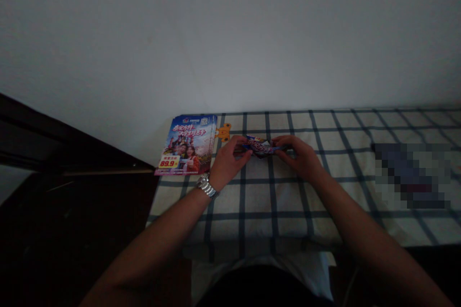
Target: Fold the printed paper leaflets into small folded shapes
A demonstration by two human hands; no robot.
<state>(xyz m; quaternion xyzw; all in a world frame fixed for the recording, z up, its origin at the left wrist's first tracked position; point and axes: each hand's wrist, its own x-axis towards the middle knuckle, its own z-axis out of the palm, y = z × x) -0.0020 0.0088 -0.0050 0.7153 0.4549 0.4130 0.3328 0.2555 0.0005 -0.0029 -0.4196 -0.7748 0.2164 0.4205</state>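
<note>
Fingers point(242, 147) of the left hand point(226, 165) pinch one end of a small folded leaflet point(260, 147), and the right hand point(302, 158) has the other end. Both hands are clamped on the paper, thumbs and fingertips pressed to it. The folded leaflet sits right between the two hands, low over the checked cloth point(273, 192); in this dim light I cannot tell whether it rests on the cloth. Its long axis runs left to right, straight from one hand to the other, so each hand has an end and neither is nearer. Blue and red print faces up. A metal watch point(206, 185) shows on the left wrist. Left of the left hand, near but apart, lies a stack of leaflets point(187, 146) in bright print, at the cloth's left edge. A small orange shape point(224, 132) peeks out just beside the stack's right side; what it is, I cannot tell. Far right on the cloth, a blurred patch point(412, 175) lies well apart from both hands. A plain pale wall point(230, 33) stands behind.
</note>
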